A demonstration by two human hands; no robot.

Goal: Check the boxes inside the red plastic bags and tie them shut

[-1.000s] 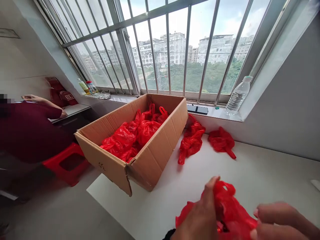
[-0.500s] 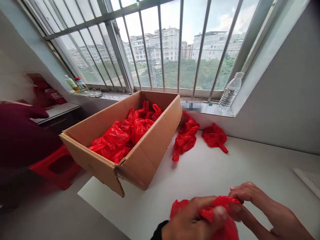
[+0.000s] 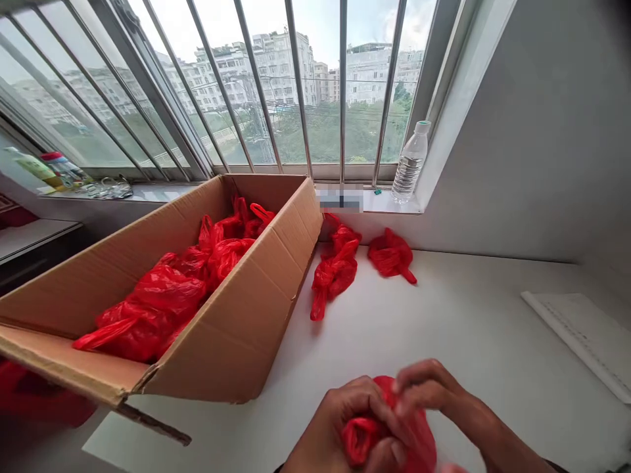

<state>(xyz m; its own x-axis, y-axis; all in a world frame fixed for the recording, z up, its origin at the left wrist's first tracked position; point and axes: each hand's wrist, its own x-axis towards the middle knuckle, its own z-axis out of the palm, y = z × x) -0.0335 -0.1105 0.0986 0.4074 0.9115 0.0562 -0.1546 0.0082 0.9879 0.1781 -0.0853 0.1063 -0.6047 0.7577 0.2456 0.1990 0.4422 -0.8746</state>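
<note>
Low in the view, above the white table, my left hand [image 3: 350, 420] is closed around a bunched red plastic bag [image 3: 419, 437]. A rolled end of the bag pokes out of that fist. My right hand [image 3: 434, 387] meets the bag from the other side, its bent fingers pressed at the top of the bag next to the left fingers; motion blurs them a little. Two more red plastic bags, a long knotted one [image 3: 335, 266] and a small crumpled one [image 3: 392, 255], lie on the table by the wall.
A large open cardboard box [image 3: 246, 322] on the left holds several red plastic bags [image 3: 167, 289]. On the windowsill stands a clear water bottle [image 3: 410, 164]. A flat white item [image 3: 582, 335] lies at the right. The barred window [image 3: 300, 98] is behind.
The view has turned right and nearer, so the box looks larger and the person at left is out of view. Both hands have drawn together on the bag, now bunched tighter.
</note>
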